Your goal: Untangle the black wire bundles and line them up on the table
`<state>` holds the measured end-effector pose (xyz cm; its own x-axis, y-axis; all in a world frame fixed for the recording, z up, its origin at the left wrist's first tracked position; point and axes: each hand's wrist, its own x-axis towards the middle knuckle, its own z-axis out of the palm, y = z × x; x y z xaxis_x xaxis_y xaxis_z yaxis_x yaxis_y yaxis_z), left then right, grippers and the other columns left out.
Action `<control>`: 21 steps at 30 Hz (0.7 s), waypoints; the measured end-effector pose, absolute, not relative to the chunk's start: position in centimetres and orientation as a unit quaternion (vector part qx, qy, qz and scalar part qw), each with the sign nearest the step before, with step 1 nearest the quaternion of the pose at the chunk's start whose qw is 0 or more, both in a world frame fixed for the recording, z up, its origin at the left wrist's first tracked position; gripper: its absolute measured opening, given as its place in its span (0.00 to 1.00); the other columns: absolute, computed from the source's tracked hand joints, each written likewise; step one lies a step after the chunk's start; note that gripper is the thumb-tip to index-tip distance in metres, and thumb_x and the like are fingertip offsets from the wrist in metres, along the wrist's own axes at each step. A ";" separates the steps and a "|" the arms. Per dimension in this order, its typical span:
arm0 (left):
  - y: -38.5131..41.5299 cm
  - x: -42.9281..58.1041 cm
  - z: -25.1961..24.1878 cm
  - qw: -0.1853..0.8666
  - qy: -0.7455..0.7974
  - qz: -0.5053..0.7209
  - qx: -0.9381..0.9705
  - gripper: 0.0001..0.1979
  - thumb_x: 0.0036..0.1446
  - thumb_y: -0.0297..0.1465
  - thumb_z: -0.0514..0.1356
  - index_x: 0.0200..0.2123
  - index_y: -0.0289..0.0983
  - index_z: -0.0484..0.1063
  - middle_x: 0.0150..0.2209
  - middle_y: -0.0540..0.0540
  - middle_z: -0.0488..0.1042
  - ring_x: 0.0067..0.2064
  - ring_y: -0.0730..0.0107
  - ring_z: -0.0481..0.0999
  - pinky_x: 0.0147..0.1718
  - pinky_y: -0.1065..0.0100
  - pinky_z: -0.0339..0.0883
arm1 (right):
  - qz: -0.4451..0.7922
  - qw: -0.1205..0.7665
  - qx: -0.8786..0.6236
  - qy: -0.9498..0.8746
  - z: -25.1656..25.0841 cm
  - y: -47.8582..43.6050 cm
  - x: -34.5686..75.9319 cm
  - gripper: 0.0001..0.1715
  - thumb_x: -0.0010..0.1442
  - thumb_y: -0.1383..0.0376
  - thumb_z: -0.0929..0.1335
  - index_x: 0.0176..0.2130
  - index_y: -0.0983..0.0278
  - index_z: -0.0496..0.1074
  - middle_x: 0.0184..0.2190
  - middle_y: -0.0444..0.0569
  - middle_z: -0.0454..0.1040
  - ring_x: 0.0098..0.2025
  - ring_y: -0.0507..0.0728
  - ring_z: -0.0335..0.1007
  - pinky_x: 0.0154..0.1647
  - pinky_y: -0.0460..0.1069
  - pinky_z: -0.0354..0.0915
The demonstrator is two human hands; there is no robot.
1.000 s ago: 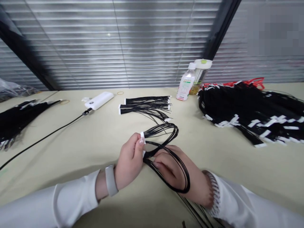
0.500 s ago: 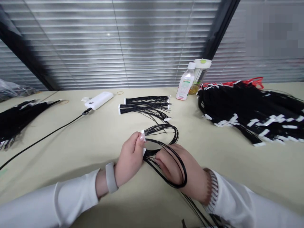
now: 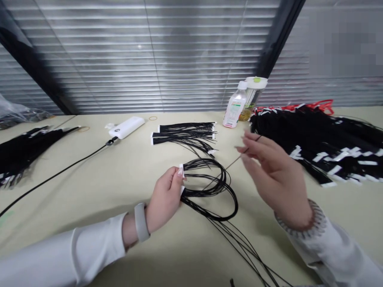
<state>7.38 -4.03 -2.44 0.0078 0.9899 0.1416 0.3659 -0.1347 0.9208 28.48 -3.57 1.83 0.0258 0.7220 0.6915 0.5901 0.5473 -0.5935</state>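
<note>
My left hand (image 3: pixel 166 197) pinches the white connectors (image 3: pixel 181 170) at the end of a looped black cable bundle (image 3: pixel 221 191). The loops curve out to the right of that hand, and loose thin wires (image 3: pixel 248 251) trail from them towards the lower right. My right hand (image 3: pixel 273 175) is raised to the right of the loops, its thumb and fingertips closed on a single thin black wire (image 3: pixel 235 161) that runs down to the loops.
Short black wire bundles (image 3: pixel 185 133) lie behind the loops. A white device (image 3: pixel 128 126) with a black cable is at left. A bottle (image 3: pixel 235 105) and a lidded cup (image 3: pixel 255 95) stand at the back. Piles of black wires lie at far left (image 3: pixel 24 151) and right (image 3: pixel 314 135).
My right hand has moved out of the loops, up and to the right, drawing out one thin wire. My left hand keeps its hold in nearly the same place.
</note>
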 end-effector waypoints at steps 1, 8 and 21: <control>-4.1 7.4 -2.4 0.360 0.548 0.433 0.618 0.17 0.62 0.40 0.46 0.24 0.38 0.60 0.20 0.54 0.59 0.23 0.72 0.60 0.24 0.70 0.55 | 0.117 0.582 -0.460 -0.660 1.8 -3.5 28.5 0.13 0.59 0.66 0.65 0.45 0.60 0.72 0.50 0.51 0.70 0.41 0.56 0.72 0.42 0.54 0.67; -4.5 7.4 -2.1 0.384 0.506 0.412 0.653 0.17 0.62 0.38 0.45 0.23 0.38 0.59 0.20 0.53 0.60 0.23 0.73 0.58 0.23 0.71 0.54 | 0.335 0.426 -0.442 -0.715 1.3 -4.5 27.3 0.18 0.62 0.66 0.61 0.52 0.60 0.63 0.22 0.40 0.71 0.18 0.49 0.61 0.19 0.45 0.61; -4.5 7.2 -2.3 0.400 0.463 0.386 0.690 0.17 0.64 0.36 0.44 0.23 0.38 0.56 0.22 0.54 0.58 0.24 0.75 0.58 0.25 0.72 0.55 | 0.167 0.343 -0.451 -0.807 0.5 -5.0 26.1 0.06 0.59 0.69 0.65 0.29 0.63 0.70 0.23 0.39 0.73 0.24 0.47 0.66 0.27 0.42 0.59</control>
<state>7.24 -4.51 -2.32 0.2727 0.9484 0.1618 0.3313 -0.2505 0.9097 26.08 -4.99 0.50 -0.3571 0.8424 0.4035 0.6136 0.5373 -0.5786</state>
